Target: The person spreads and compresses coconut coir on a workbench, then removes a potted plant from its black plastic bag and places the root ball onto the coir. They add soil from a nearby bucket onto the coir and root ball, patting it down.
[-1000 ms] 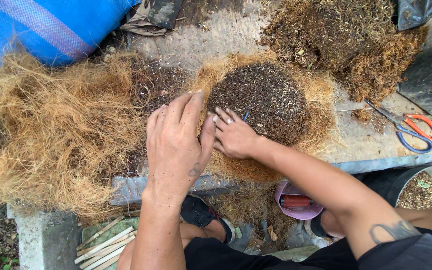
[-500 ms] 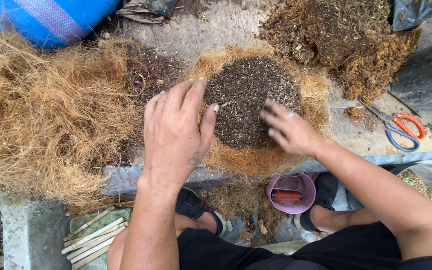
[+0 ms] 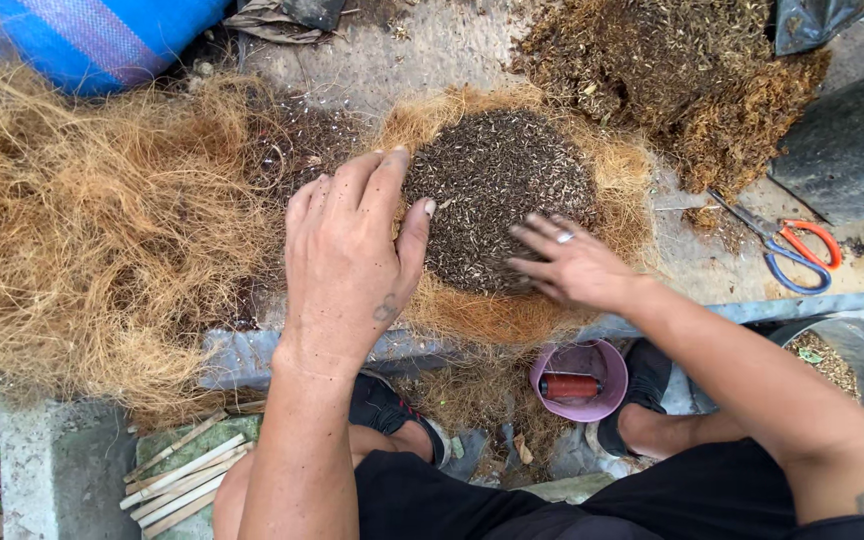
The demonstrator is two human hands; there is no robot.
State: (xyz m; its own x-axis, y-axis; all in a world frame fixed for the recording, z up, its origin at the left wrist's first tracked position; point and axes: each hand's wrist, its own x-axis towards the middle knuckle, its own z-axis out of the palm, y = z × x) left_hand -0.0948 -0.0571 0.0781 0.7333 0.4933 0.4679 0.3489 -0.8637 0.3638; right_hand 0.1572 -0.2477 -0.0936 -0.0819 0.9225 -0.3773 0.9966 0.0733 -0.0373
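Observation:
A round mound of dark soil mix (image 3: 497, 190) lies on a mat of golden coconut fibre (image 3: 512, 315) on a concrete slab. My left hand (image 3: 347, 265) rests flat, fingers together, against the mound's left side. My right hand (image 3: 572, 265) lies palm down with fingers spread on the mound's lower right edge; a ring shows on one finger. Neither hand holds anything.
A big heap of loose coconut fibre (image 3: 82, 230) fills the left. A pile of brown potting mix (image 3: 672, 80) lies top right, red-and-blue scissors (image 3: 787, 250) beside it. A blue sack (image 3: 82, 35) is top left. Below the slab: a pink bowl (image 3: 580, 382), sticks (image 3: 187, 475), a dark pot (image 3: 852, 350).
My right hand has moved from the mound's left side, next to my left hand, across to its lower right edge. My left hand has stayed at the left side.

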